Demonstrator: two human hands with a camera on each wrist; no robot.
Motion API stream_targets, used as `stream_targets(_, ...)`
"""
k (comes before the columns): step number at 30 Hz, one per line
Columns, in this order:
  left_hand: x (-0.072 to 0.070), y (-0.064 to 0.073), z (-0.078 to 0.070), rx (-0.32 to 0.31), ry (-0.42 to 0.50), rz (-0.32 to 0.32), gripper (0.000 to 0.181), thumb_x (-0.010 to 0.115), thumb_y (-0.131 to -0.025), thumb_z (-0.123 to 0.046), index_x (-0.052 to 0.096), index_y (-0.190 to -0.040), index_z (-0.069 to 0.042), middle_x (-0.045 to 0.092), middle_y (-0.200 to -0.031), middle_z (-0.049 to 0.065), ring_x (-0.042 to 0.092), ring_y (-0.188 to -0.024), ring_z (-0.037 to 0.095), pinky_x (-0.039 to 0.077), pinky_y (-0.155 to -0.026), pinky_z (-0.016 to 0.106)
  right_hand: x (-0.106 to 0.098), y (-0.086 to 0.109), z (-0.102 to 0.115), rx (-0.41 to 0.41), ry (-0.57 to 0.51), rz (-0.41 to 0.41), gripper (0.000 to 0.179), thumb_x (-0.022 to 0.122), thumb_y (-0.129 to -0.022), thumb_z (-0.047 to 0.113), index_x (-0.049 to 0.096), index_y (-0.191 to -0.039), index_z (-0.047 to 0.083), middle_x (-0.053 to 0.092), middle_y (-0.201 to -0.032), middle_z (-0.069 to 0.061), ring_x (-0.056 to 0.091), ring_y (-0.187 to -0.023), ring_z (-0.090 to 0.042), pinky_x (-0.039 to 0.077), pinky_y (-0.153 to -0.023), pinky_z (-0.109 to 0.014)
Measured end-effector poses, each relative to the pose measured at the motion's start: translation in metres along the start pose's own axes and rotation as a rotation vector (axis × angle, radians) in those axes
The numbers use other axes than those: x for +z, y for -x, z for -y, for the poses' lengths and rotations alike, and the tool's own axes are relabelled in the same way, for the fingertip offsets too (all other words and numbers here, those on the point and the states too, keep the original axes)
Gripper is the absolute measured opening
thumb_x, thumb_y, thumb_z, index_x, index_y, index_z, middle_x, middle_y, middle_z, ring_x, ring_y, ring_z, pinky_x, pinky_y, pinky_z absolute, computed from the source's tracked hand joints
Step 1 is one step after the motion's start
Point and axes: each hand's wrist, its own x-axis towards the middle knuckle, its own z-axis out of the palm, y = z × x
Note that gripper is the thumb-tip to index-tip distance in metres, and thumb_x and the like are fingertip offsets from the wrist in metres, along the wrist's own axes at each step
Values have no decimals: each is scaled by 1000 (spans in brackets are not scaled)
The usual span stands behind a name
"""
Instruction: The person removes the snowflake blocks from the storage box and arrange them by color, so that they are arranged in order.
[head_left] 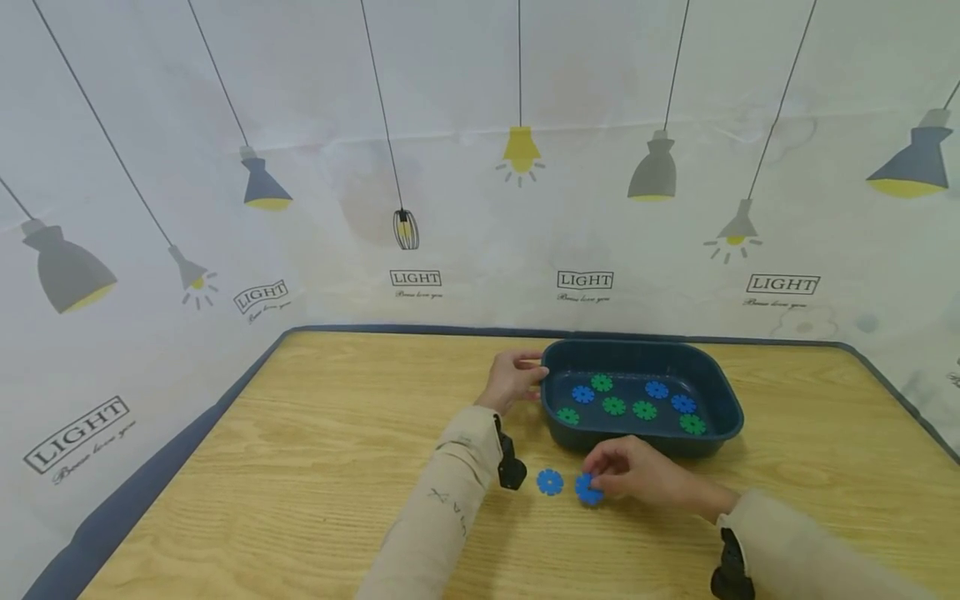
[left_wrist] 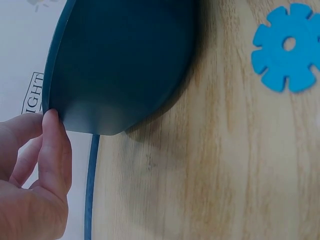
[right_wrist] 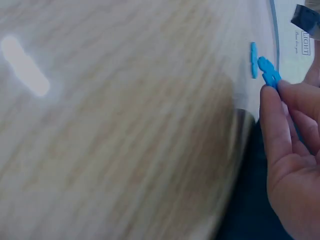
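A dark blue-green plastic basin (head_left: 622, 355) stands near the back of the table. My left hand (head_left: 512, 382) pinches its left rim, with thumb and finger right at the edge (left_wrist: 47, 95). In front of the basin, my right hand (head_left: 643, 477) holds a blue notched disc (head_left: 587, 492) by its edge between thumb and fingertips. That disc looks tilted in the right wrist view. Just left of it, a second blue notched disc (head_left: 550, 482) lies flat on the wood. Inside the basin are several green discs (head_left: 644, 410) and several blue discs (head_left: 657, 389).
The light wooden table (head_left: 315, 467) has a dark edge at the back and sides. Behind it hangs a pale sheet (head_left: 465, 308) printed with lamps and the word LIGHT. A black device is strapped to each wrist over the beige sleeves (head_left: 442, 492).
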Motion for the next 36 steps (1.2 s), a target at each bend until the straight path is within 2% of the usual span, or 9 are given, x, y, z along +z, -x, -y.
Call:
stream_targets(3, 0, 0, 0, -2, 1, 1, 32, 63, -83, -3, 60, -114, -4, 58, -98, 12, 63, -81, 22, 54, -57, 29, 1, -3, -4, 14, 63, -30, 16, 60, -84, 5, 61, -98, -4, 60, -87, -6, 54, -74, -8, 49, -65, -22)
stream_targets(8, 0, -1, -1, 9, 3, 6, 32, 63, -83, -3, 60, -114, -3, 59, -98, 12, 63, -79, 19, 54, -56, 28, 4, -8, -9, -6, 183, -71, 13, 61, -83, 3, 63, -95, 0, 61, -87, -2, 54, -75, -5, 48, -67, -21)
stream_targets(15, 0, -2, -2, -15, 12, 4, 31, 63, -82, -3, 61, -113, -5, 57, -97, 11, 63, -77, 18, 55, -58, 29, 11, -11, -7, -14, 287, -153, 10, 64, -81, 5, 65, -91, 4, 62, -85, 1, 55, -76, -7, 48, -67, -23)
stream_targets(24, 0, -1, -4, -28, 7, -2, 32, 63, -82, -3, 60, -114, -5, 57, -96, 11, 63, -73, 17, 54, -57, 27, 20, -10, -2, -12, 343, -237, 10, 64, -81, 3, 67, -90, 4, 64, -85, -2, 57, -75, -9, 49, -64, -22)
stream_targets(36, 0, -1, -1, -30, 16, -9, 31, 63, -82, -3, 60, -114, -4, 57, -97, 11, 63, -75, 18, 54, -58, 27, 23, -9, -1, -5, 382, -267, 9, 67, -78, 4, 67, -87, 5, 63, -82, 0, 55, -69, -6, 49, -60, -21)
